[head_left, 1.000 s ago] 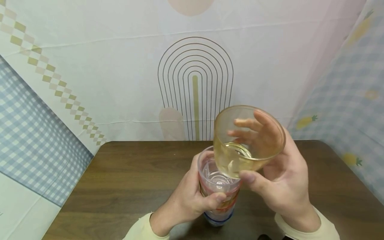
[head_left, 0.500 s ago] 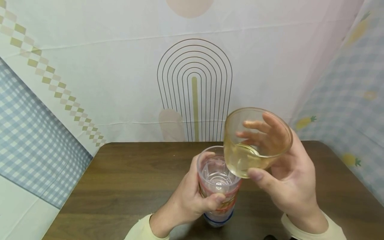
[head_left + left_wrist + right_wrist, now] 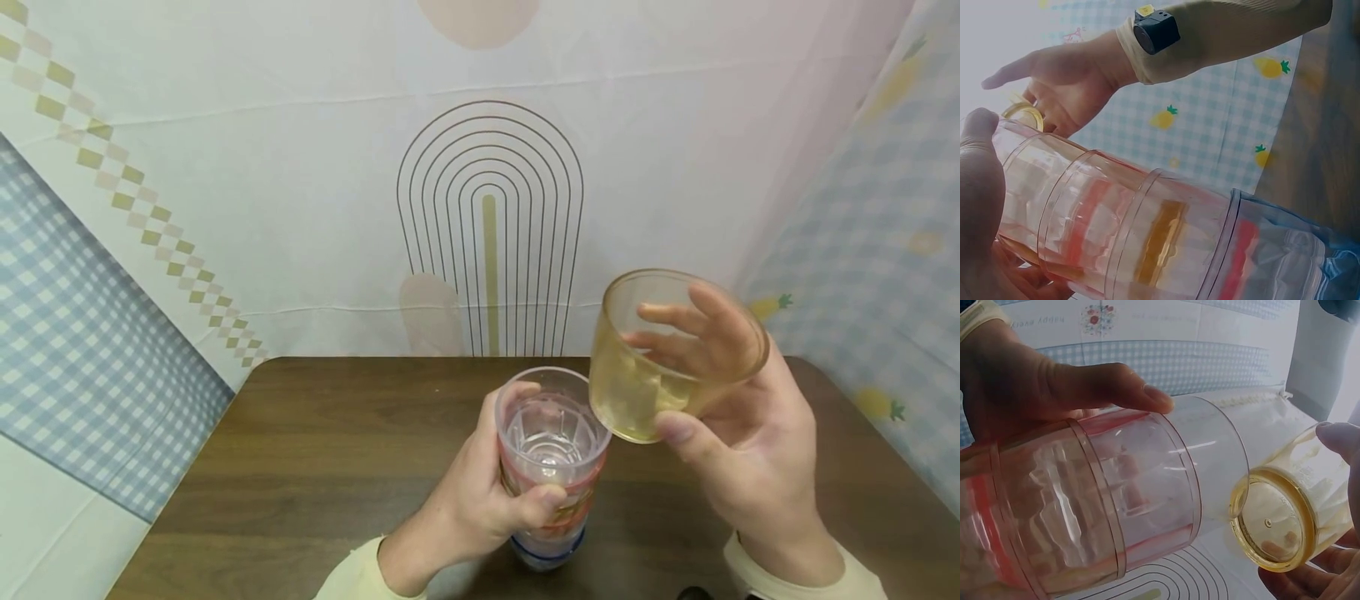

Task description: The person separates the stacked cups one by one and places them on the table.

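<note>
In the head view my left hand [image 3: 472, 504] grips a stack of nested clear plastic cups [image 3: 551, 471] around its upper part, thumb in front. The top cup is colourless; pink, amber and blue-rimmed cups show below it in the stack. My right hand [image 3: 761, 446] holds a yellow see-through cup [image 3: 637, 392] from its right side, thumb at the base and fingers behind. It is tilted, mouth up and to the right. The right wrist view shows the yellow cup's round base [image 3: 1272, 525] close beside the stack's open mouth [image 3: 1225, 456].
A dark wooden table [image 3: 337, 450] lies under both hands. Behind it hangs a pale cloth [image 3: 300, 208] with an arch print, and checked cloth [image 3: 82, 333] flanks the sides. A small black camera [image 3: 1159, 31] sits on the right wrist.
My right hand has moved to the right with the yellow cup, from over the stack's mouth to beside it. My left hand and the stack have stayed nearly still.
</note>
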Tool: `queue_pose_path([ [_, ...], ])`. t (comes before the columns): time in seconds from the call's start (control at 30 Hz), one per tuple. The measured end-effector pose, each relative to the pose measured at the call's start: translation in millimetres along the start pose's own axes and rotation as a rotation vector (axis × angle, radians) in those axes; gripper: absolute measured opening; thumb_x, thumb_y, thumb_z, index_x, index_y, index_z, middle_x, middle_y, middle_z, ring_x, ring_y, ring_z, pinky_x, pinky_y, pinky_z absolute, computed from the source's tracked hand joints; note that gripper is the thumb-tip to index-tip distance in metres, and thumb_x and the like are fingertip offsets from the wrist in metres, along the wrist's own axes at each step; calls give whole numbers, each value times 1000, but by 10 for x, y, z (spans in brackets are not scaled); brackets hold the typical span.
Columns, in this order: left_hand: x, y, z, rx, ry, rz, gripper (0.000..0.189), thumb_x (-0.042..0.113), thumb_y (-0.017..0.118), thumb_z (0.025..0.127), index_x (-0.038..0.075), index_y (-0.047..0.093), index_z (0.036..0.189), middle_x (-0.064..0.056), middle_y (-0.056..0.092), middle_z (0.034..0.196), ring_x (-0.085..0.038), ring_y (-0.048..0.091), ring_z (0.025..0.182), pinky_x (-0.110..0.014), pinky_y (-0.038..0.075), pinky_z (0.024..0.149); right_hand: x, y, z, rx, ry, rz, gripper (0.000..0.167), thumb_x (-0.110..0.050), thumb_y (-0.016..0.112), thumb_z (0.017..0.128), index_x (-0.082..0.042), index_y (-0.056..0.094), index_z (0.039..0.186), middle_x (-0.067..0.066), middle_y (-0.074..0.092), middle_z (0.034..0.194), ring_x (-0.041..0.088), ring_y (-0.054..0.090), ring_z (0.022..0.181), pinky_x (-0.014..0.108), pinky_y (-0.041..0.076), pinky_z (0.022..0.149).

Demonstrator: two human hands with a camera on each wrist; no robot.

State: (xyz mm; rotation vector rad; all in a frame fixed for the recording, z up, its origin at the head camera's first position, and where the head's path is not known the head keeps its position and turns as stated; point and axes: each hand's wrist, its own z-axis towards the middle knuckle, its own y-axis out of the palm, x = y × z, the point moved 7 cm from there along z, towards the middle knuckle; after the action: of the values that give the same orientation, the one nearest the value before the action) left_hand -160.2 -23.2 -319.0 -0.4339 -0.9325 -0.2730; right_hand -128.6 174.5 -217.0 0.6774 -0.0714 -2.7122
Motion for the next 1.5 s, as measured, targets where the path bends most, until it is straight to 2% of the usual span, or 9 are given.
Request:
queue_pose_path([
  [0.27, -7, 8, 7, -5, 9, -7, 79, 46, 78, 95, 18, 36, 155, -11, 67, 138, -19, 68, 125, -37, 57, 110, -7, -53, -6, -2, 3, 2, 79, 13, 78, 88, 13, 40, 157, 28, 63, 146, 34, 70, 128, 33, 58, 111],
  [0.43, -5, 3, 5, -3, 5, 2, 79, 42, 79, 93, 18, 36, 155, -11, 67, 139, -19, 68, 125, -37, 56, 111, -5, -82, -13, 9, 6, -10, 78, 13, 78, 88, 13, 41, 156, 28, 64, 145, 33, 70, 127, 32, 59, 109],
  [0.63, -13, 1, 4, 0, 0, -2, 79, 43, 79, 94, 18, 36, 155, -11, 67, 139, -19, 68, 126, -37, 56, 112, -3, -110, -18, 20, 4, -38, 76, 13, 77, 88, 14, 41, 155, 27, 65, 144, 34, 68, 130, 31, 59, 109],
  [0.9, -20, -2, 10, 11, -3, 2, 81, 31, 81, 89, 18, 36, 155, -11, 66, 139, -19, 67, 126, -37, 56, 112, -1, -149, -17, 36, -12, -72, 73, 12, 77, 88, 15, 43, 153, 25, 65, 145, 33, 63, 136, 34, 55, 115],
  [1.2, -23, 10, 8, 6, 3, -14, 81, 28, 80, 88, 18, 35, 156, -13, 66, 141, -20, 68, 126, -38, 57, 112, 52, -185, -72, 19, 31, -41, 76, 20, 72, 87, 13, 40, 156, 26, 62, 146, 34, 68, 130, 31, 59, 108],
  [1.5, -27, 11, 18, 5, 9, -23, 81, 30, 80, 90, 17, 35, 156, -13, 66, 140, -20, 68, 126, -38, 56, 112, 107, -248, -124, 4, 88, -104, 80, 21, 71, 88, 12, 36, 159, 26, 60, 148, 31, 70, 128, 28, 61, 103],
])
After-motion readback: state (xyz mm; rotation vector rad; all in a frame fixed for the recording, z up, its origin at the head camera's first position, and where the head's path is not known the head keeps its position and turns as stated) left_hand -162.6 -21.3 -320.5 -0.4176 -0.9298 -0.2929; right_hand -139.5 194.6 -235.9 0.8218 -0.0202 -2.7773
